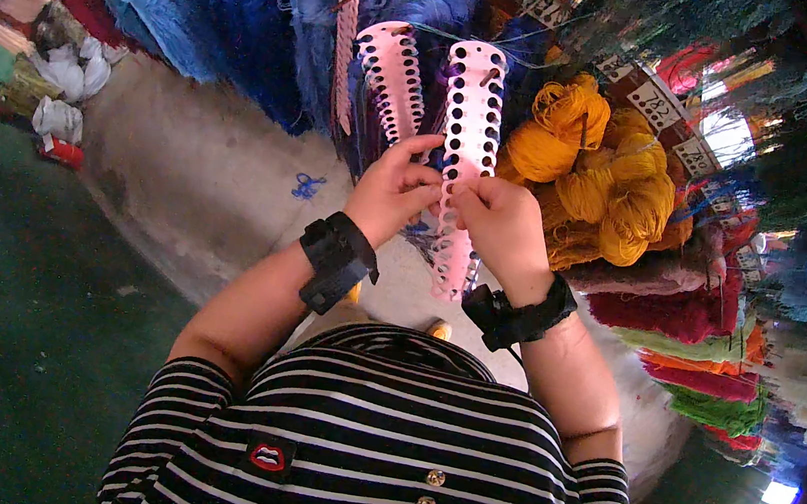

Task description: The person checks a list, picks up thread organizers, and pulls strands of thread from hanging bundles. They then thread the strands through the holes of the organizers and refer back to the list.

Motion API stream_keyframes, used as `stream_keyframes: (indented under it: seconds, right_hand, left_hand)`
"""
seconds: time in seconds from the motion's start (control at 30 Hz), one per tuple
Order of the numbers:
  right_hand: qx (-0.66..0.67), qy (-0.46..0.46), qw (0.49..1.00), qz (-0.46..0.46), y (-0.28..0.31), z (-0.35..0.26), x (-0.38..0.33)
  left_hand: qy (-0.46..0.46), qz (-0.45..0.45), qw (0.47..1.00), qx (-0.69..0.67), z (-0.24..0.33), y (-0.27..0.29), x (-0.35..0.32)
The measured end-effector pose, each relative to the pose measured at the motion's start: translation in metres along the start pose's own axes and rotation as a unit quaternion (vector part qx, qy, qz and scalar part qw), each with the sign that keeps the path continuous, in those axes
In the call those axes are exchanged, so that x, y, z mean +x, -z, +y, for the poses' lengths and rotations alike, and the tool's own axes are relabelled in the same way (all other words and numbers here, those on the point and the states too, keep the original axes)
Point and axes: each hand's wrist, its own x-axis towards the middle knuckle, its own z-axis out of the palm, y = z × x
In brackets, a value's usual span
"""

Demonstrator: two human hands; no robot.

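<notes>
round-holed pink strip (471, 129) in right hand (498, 218); looped yellow yarn (623, 183)

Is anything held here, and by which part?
The right hand grips the pink perforated strip just below its middle. The left hand is at the strip's left edge; whether it grips anything cannot be told.

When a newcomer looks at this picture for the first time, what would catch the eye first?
Probably the pale pink strip with dark holes along its edges, upright near the centre, above the striped shirt. Next, likely, the golden-yellow yarn to its right, then the blue yarn spreading across the upper left.
</notes>
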Motion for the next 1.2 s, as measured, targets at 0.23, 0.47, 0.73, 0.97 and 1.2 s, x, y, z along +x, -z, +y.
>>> stream_keyframes:
  seconds: [0.23,0.47,0.73,0.97,1.2]
  right_hand:
    - [-0.147,0.048,0.988,0.001,-0.004,-0.025,0.005]
    - [-0.006,-0.013,1.0,-0.015,0.004,-0.009,-0.011]
    - [0.156,-0.036,0.987,-0.027,-0.001,0.022,-0.01]
    - [0.175,0.015,0.984,-0.024,0.0,0.016,-0.008]
    - [0.188,0.006,0.982,-0.02,0.001,0.025,-0.009]
  left_hand:
    - [-0.003,-0.051,0.999,-0.013,-0.004,0.015,0.008]
    - [-0.103,0.032,0.991,0.084,-0.015,0.014,0.006]
    - [-0.125,0.122,0.977,0.124,-0.004,0.027,-0.008]
    - [-0.107,0.153,0.971,0.149,0.001,0.029,-0.006]
    - [-0.043,0.043,0.989,-0.134,0.021,0.019,-0.006]
